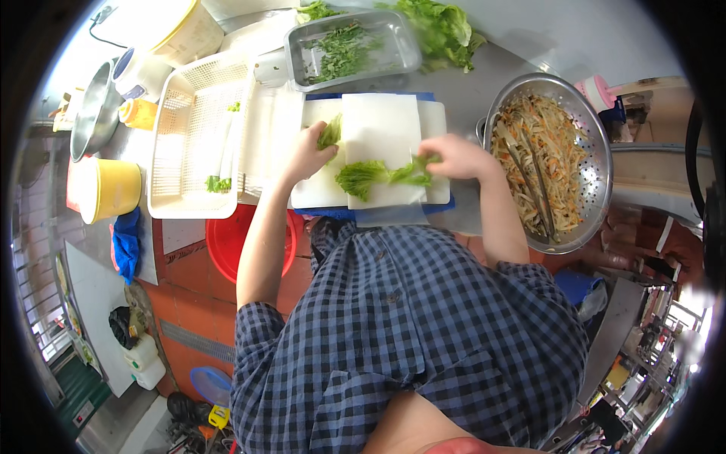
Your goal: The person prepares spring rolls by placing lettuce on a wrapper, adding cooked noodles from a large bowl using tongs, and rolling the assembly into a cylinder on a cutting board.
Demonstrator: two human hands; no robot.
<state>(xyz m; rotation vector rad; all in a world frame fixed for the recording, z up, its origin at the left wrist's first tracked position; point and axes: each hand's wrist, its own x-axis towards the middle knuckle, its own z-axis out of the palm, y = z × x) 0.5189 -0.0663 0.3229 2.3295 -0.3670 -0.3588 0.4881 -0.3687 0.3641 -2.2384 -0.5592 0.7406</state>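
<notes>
A white cutting board [437,122] lies on a blue cloth [442,207], with white wrapper sheets [381,127] stacked on it. Green lettuce leaf pieces [363,176] stretch across the near part of the sheets. My left hand [312,150] grips a bunched lettuce leaf [330,131] at the board's left side. At the right, my right hand [454,158], a little blurred, pinches the end of the lettuce strip. Beyond the board, a metal tray [411,54] contains chopped green herbs [343,51]. More leafy lettuce [442,28] lies behind the tray's right side.
To the left, a cream plastic basket [195,210] holds white rolls [226,144] with green ends. A steel colander [598,164] of shredded vegetables [539,153], with tongs [530,176] in it, stands at the right. Yellow tub [116,190] and orange-yellow bottle [138,113] stand far left; a red basin [227,241] is below.
</notes>
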